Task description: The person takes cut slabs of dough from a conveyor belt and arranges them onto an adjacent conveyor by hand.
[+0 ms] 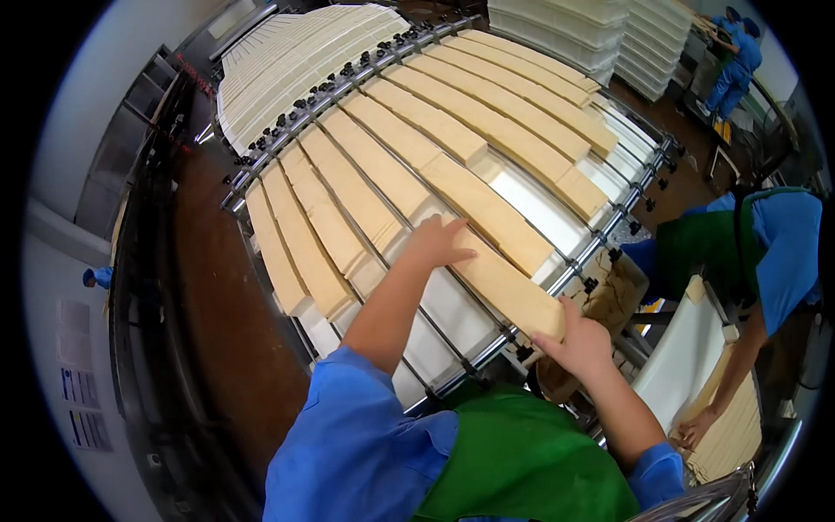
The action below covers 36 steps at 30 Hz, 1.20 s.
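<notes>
A long pale-yellow slab (504, 283) lies lengthwise in a lane of the white conveyor (430, 335), between thin metal rods. My left hand (439, 242) rests on its far end, fingers spread. At the near end, my right hand (581, 339) grips the slab's corner, thumb on one side and fingers on the other. Right beside it lies another slab (487, 209) in the neighbouring lane. Several more slabs (339, 183) fill the lanes on both sides, their near ends uneven.
A metal bar with black knobs (587, 284) crosses the conveyor's near edge; a similar knobbed bar (348, 83) spans the far side. Stacked white trays (557, 30) stand behind. At right, a co-worker's hand (696, 428) touches pale layered sheets (731, 426). Other people work farther off.
</notes>
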### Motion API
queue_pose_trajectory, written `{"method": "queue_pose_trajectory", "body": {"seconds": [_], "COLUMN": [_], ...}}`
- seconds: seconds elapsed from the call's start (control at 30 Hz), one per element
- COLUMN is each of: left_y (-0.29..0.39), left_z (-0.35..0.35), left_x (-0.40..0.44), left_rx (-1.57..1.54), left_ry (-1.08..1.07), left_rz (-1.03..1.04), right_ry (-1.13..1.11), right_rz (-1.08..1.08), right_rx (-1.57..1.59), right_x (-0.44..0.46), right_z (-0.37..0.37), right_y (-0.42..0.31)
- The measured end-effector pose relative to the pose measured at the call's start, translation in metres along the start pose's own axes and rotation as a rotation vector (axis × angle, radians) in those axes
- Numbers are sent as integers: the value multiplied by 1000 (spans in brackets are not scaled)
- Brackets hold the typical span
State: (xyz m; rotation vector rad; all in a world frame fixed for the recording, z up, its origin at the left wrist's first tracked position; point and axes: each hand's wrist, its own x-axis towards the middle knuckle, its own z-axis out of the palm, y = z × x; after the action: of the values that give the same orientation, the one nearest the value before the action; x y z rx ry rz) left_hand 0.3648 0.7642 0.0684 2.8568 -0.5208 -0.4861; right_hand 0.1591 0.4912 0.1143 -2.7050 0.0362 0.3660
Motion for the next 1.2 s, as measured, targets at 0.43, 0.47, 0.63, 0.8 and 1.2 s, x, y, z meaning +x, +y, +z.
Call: {"method": "queue_pose_trajectory", "body": {"seconds": [0.43, 0.47, 0.63, 0.8, 1.2], "left_y": [99, 104, 108, 134, 130], "left_z": [70, 72, 67, 67, 94], "left_x": [-63, -64, -68, -82, -76], "left_rx": [-255, -265, -231, 264, 476], "left_ry": [194, 163, 172, 387, 419], "left_rz": [638, 676, 665, 832, 787], "right_ry": [107, 132, 157, 342, 537], "right_rz": [-180, -239, 11, 512, 565], "right_rx": [585, 661, 754, 563, 712], "right_x": [29, 26, -31, -112, -300], "right_z": [70, 79, 65, 80, 101], "right_y": [26, 36, 60, 149, 250]}}
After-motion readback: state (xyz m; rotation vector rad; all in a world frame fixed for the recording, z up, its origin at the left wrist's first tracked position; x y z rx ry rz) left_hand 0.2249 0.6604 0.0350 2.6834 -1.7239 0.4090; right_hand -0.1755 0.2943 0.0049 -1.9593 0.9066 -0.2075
